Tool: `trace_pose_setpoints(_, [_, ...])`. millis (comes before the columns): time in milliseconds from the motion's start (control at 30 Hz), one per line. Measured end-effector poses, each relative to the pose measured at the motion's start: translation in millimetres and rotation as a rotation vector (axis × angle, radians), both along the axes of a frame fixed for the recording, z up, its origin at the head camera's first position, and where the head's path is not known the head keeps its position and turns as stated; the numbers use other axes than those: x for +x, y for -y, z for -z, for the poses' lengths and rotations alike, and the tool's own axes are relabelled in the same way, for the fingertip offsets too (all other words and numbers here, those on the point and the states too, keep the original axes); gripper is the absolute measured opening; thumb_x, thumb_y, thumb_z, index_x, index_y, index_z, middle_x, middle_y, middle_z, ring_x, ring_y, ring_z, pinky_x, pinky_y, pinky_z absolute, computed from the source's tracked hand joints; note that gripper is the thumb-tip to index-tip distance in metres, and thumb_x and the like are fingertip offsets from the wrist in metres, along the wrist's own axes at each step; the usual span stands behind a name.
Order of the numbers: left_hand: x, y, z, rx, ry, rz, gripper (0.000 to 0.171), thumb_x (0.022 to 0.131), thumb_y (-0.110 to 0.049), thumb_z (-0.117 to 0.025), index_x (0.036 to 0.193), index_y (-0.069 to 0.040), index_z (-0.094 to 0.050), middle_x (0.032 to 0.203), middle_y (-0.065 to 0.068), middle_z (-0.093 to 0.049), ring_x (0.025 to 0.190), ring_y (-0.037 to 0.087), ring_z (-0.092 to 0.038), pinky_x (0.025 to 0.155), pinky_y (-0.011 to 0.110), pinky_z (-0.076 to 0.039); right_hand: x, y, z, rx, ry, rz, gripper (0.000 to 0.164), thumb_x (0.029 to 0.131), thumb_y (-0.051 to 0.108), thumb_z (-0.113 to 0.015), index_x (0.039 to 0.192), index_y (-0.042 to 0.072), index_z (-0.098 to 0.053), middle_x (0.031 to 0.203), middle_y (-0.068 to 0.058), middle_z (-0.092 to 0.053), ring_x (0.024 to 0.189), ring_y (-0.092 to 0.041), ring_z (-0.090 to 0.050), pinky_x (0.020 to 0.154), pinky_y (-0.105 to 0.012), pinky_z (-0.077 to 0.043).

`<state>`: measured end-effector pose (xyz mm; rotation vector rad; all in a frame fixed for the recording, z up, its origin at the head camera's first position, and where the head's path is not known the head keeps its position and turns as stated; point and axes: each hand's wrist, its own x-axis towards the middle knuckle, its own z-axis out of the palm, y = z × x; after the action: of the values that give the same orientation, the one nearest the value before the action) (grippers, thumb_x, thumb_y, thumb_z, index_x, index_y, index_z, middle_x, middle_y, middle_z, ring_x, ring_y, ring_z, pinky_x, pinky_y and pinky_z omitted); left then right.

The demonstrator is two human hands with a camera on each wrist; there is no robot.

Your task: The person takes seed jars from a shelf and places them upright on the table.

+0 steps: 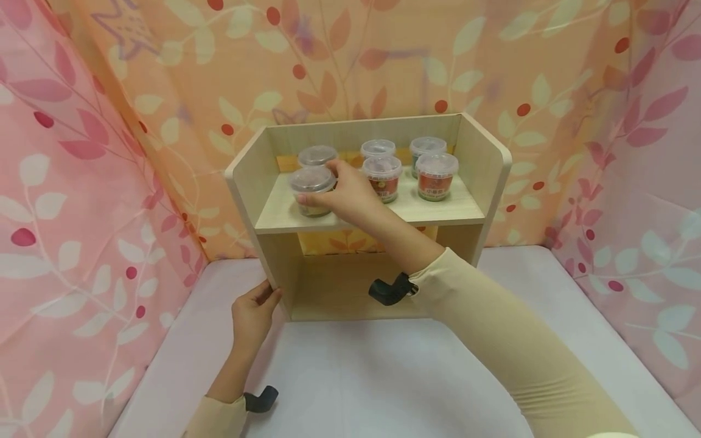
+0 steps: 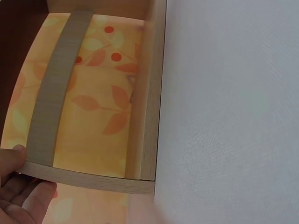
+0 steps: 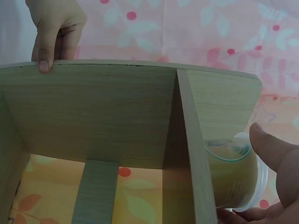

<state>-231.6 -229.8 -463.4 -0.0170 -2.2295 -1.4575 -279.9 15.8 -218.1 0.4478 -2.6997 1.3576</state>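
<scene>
A small wooden two-tier shelf (image 1: 367, 222) stands on the table. My right hand (image 1: 353, 194) reaches over its upper board and holds the front-left clear plastic tub (image 1: 312, 177) near the lid, thumb in front and fingers behind. In the right wrist view the tub (image 3: 233, 172) sits against the upper board (image 3: 194, 149), thumb on one side and fingertips on the other. My left hand (image 1: 254, 316) pinches the front edge of the shelf's left side panel (image 1: 279, 261), low down. In the left wrist view its thumb and fingers (image 2: 39, 198) straddle that panel edge.
Behind the held tub stands another clear-lidded tub (image 1: 317, 156). Several more labelled tubs, such as a red-labelled one (image 1: 435, 179), stand in pairs along the upper board. A white cloth (image 1: 350, 377) covers the table. Flowered fabric (image 1: 181, 91) encloses the back and sides.
</scene>
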Motion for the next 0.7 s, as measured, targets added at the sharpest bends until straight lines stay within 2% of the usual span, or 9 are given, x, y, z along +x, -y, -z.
trace_pose_setpoints(167, [-0.8, 0.9, -0.5, -0.014, 0.002, 0.004, 0.034, 0.091, -0.009, -0.078, 0.123, 0.001, -0.072, 0.115, 0.019, -0.074, 0.106, 0.028, -0.073, 0.076, 0.006, -0.053, -2.3, 1.0, 3.0, -0.059, -0.026, 0.003, 0.091, 0.078, 0.052, -0.086, 0.15, 0.012, -0.048, 0.146, -0.005, -0.057, 0.134, -0.02, -0.054, 0.113, -0.038, -0.046])
trace_pose_setpoints(400, [-0.2, -0.3, -0.1, -0.003, 0.015, 0.006, 0.034, 0.091, -0.008, -0.078, 0.123, 0.002, -0.073, 0.113, 0.019, -0.075, 0.104, 0.028, -0.073, 0.077, 0.008, -0.054, -3.0, -2.8, 8.6, -0.127, 0.005, -0.04, 0.091, 0.078, 0.049, -0.088, 0.151, 0.013, -0.048, 0.147, -0.004, -0.057, 0.131, -0.017, -0.055, 0.113, -0.035, -0.046])
trace_pose_setpoints(700, [0.8, 0.3, -1.4, 0.029, 0.037, 0.015, 0.036, 0.091, -0.007, -0.078, 0.125, 0.003, -0.071, 0.114, 0.02, -0.074, 0.106, 0.029, -0.073, 0.08, 0.015, -0.057, 10.3, -12.8, 7.5, -0.187, 0.022, -0.142, 0.091, 0.078, 0.048, -0.088, 0.153, 0.015, -0.047, 0.142, 0.0, -0.059, 0.124, -0.012, -0.059, 0.108, -0.033, -0.049])
